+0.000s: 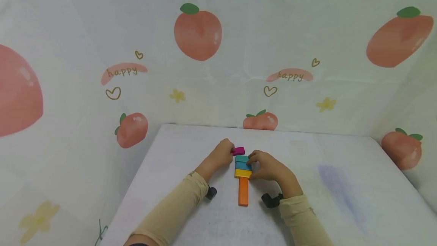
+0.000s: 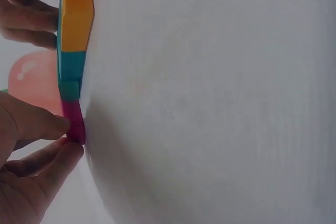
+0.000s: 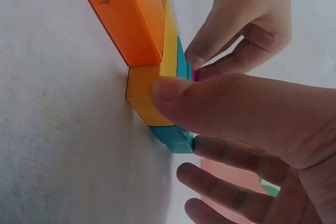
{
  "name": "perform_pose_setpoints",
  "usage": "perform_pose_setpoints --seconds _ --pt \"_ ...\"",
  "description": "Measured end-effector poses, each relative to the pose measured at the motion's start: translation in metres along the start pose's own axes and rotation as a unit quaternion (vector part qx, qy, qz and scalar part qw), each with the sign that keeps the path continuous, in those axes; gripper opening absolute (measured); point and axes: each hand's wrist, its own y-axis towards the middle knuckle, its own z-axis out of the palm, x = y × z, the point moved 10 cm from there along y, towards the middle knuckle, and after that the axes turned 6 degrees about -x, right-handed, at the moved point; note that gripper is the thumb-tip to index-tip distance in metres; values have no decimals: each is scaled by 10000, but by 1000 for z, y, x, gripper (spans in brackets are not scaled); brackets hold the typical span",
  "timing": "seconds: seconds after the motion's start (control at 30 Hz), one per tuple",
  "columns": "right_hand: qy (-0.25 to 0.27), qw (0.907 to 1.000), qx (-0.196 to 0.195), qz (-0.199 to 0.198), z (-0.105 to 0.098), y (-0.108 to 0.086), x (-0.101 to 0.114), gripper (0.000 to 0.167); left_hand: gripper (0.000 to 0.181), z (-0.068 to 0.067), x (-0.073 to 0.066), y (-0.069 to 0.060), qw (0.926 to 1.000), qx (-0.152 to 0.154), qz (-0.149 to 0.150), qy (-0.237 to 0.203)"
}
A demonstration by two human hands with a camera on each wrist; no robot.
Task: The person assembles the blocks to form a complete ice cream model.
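Note:
My left hand (image 1: 222, 153) pinches a small magenta block (image 1: 239, 150) between thumb and fingertips, at the far end of a row of coloured blocks. Below it in the head view come a green-teal block (image 1: 242, 158), a blue block (image 1: 241, 165), a yellow block (image 1: 243, 173) and a long orange block (image 1: 243, 191). In the left wrist view the magenta block meets the green-teal one. My right hand (image 1: 269, 167) rests at the row's right side. Its thumb (image 3: 173, 92) touches the yellow block, and a fingertip lies against the teal blocks; the other fingers are spread.
A white cloth-covered table (image 1: 181, 219) lies under the blocks, with a bluish smudge (image 1: 341, 193) on the right. Behind it hangs a white backdrop (image 1: 232, 79) printed with peaches. Dark wrist cameras (image 1: 271, 201) sit on both wrists.

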Motion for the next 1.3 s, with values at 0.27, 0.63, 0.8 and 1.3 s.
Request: perform_pose_setpoints --seconds 0.27,0.63,0.8,1.3 --pt "-76 9999 29 -61 1 0 0 36 23 8 -8 0 9995 11 286 -130" --pt "-81 9999 -24 -132 1 2 1 36 24 12 -11 -2 9993 55 333 -181" --pt "-116 9998 -25 -176 1 1 1 34 24 14 -13 0 9989 83 431 -150" --pt "-48 9998 -39 -168 0 2 0 34 25 18 -20 1 9979 118 612 -155"
